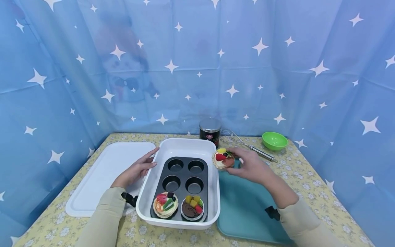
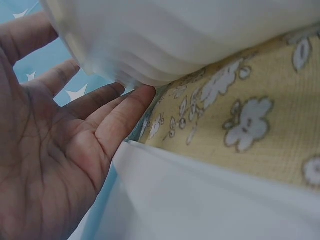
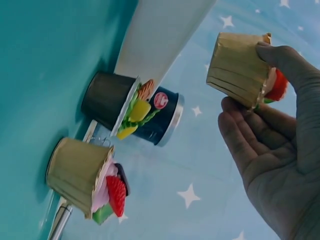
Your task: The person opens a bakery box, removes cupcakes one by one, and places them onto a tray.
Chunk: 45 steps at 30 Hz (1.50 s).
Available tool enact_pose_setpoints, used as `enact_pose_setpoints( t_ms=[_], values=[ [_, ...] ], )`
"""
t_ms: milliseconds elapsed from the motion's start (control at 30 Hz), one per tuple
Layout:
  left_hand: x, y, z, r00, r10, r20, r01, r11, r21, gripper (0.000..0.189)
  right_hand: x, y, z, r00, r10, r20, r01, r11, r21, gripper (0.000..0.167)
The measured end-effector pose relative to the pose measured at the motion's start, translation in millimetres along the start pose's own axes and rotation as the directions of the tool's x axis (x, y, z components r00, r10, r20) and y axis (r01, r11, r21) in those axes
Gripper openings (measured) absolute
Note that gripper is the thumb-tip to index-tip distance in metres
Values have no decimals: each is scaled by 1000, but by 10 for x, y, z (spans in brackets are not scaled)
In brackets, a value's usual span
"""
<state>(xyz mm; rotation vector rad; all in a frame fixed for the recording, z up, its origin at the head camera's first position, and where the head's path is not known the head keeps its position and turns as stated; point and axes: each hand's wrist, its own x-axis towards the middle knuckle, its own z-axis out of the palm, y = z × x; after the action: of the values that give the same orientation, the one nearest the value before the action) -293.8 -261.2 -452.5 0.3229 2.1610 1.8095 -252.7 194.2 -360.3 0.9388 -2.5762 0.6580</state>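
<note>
My right hand (image 1: 250,164) pinches a fruit-topped toy cupcake (image 1: 223,159) between thumb and fingers, beside the white basin's right rim. In the right wrist view this cupcake (image 3: 237,69) shows a tan paper cup. My left hand (image 1: 138,168) rests its extended fingers against the left side of the white basin (image 1: 186,224); the left wrist view shows the fingertips at the basin's outer wall (image 2: 165,45). Inside the basin lies a dark muffin tin (image 1: 180,171). Its two front cups hold a cream cupcake (image 1: 165,205) and a chocolate-topped cupcake (image 1: 192,208); the four behind are bare.
Right of the basin lies a teal tray (image 1: 247,209). A dark-cupped cupcake (image 3: 110,100) and a tan-cupped cupcake (image 3: 77,167) stand on it. A white lid-like board (image 1: 92,181) lies left. Behind are a black tin (image 1: 210,132), a whisk (image 1: 259,152) and a green bowl (image 1: 274,141).
</note>
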Motion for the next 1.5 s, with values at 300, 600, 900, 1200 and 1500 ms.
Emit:
enact_pose_setpoints(
  t_ms=[300, 600, 900, 1200, 1500],
  values=[
    [7, -13, -9, 1000, 3, 6, -3, 1000, -17, 73, -58, 96, -58, 1000, 6, 12, -6, 1000, -23, 65],
    [14, -5, 0, 1000, 24, 13, -23, 999, -32, 72, -115, 269, -44, 1000, 23, 21, -23, 1000, 4, 62],
    [14, 7, -4, 998, 50, 35, -49, 998, -37, 71, -145, 425, 57, 994, 62, 95, -69, 995, 74, 59],
    [15, 10, -20, 999, 42, 31, -41, 998, -36, 72, -141, 485, 136, 985, 33, 168, -46, 996, 75, 59],
    [14, -21, -27, 998, 52, 39, -51, 998, -29, 71, -162, 501, 163, 977, 26, 212, -44, 996, 80, 59]
  ],
)
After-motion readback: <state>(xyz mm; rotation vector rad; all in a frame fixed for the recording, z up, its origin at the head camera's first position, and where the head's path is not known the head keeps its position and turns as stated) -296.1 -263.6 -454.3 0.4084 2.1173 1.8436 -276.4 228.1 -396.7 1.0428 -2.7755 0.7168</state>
